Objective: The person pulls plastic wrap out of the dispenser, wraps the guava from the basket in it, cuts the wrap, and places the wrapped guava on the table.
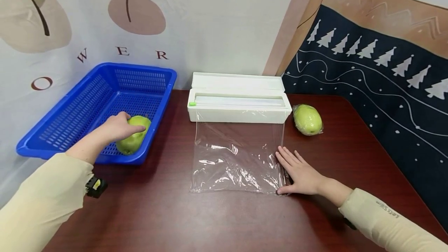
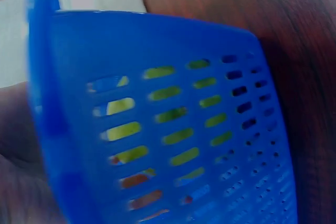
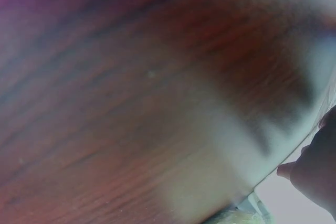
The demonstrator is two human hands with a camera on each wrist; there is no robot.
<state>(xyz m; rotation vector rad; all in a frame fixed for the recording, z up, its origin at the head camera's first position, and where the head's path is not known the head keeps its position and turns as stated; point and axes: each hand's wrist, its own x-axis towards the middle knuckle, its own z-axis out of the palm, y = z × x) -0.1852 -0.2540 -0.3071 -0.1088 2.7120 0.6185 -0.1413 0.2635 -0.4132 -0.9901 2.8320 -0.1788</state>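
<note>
Inside the blue basket (image 1: pixel 117 83), my left hand (image 1: pixel 117 128) grips a green apple (image 1: pixel 141 121), its thumb across the top and the other fingers mostly hidden. Through the slots of the basket wall (image 2: pixel 205 40) in the left wrist view, patches of the green fruit show. My right hand (image 1: pixel 301 174) lies with fingers spread on the right edge of a clear sheet of cling film (image 1: pixel 238 154). That sheet runs flat over the table from a white cling film dispenser (image 1: pixel 238 116), whose lid stands raised. Only part of the right hand (image 3: pixel 317 166) shows in the right wrist view.
A green apple wrapped in film (image 1: pixel 308 119) sits right of the dispenser on the dark red wooden table (image 1: pixel 224 221). A small green slider (image 1: pixel 192 104) is at the dispenser's left end. Printed cloth (image 1: pixel 224 22) hangs behind the table and along its right side.
</note>
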